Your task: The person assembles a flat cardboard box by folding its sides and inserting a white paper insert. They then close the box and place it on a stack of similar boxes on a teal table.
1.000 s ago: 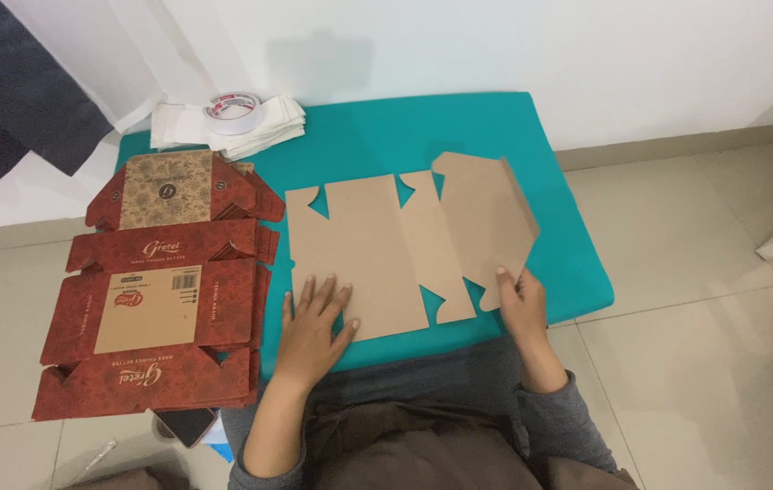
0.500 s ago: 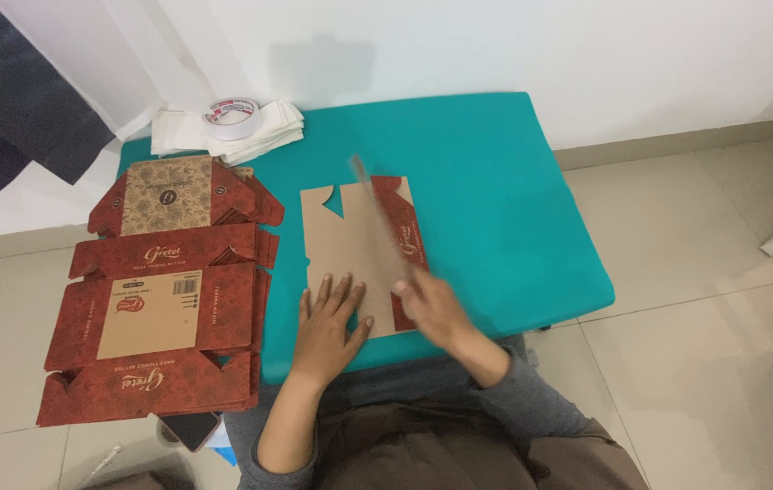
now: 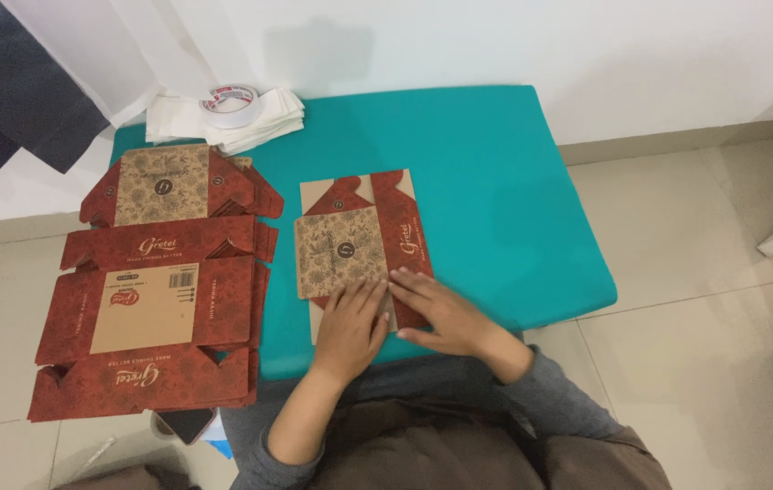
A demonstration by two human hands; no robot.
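Teal cushion (image 3: pixel 495 181): left hand (image 3: pixel 350 328), right hand (image 3: pixel 441 313) flat, fingers spread, pressing folded red-brown carton (image 3: pixel 355 240), grasping nothing.

Grey long sleeves pushed up, brown trousers, bare hands (image 3: pixel 396 322).

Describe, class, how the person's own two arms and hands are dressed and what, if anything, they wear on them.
Both arms wear long grey sleeves of soft knit fabric, pushed up so the forearms show. The left hand and the right hand are bare: no gloves. No rings, watch or bracelet can be seen from this view. The grey sleeves are plain, with no visible print or markings.
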